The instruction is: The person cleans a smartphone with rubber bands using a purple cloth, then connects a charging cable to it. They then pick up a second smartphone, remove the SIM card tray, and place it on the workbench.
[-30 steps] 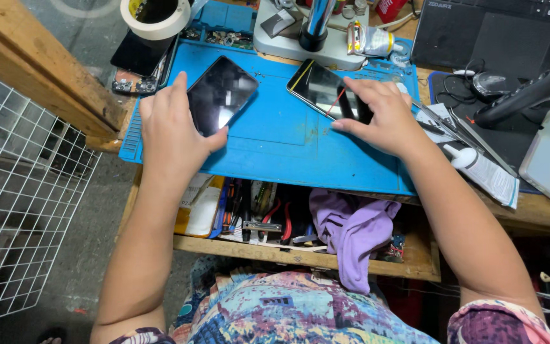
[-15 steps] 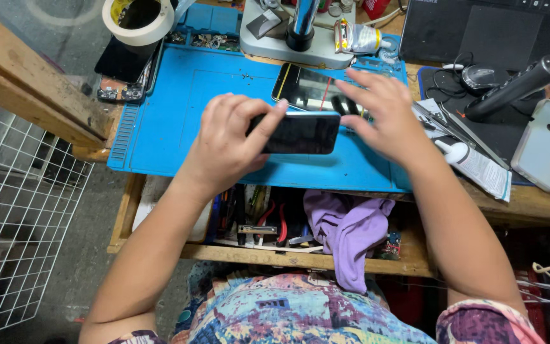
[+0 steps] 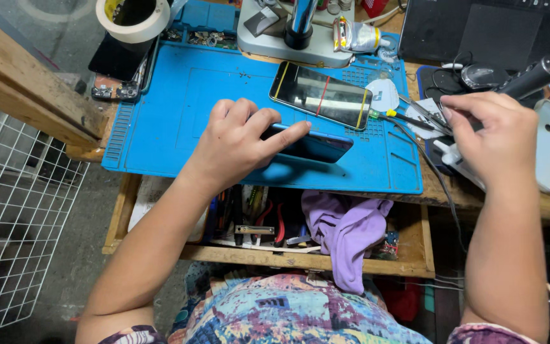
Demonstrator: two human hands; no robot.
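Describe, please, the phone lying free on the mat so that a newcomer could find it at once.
Start at the blue mat and go to its far edge, before the microscope base. The flat phone lies tilted there, glass up. Unlike the blue phone in the left hand, nobody touches it.

A short-sleeved top [image 3: 300, 315] printed all over in a busy pattern of blue, pink, purple and yellow is worn, both forearms are left bare, and no rings, watch or gloves are seen on the hands [image 3: 237, 143].
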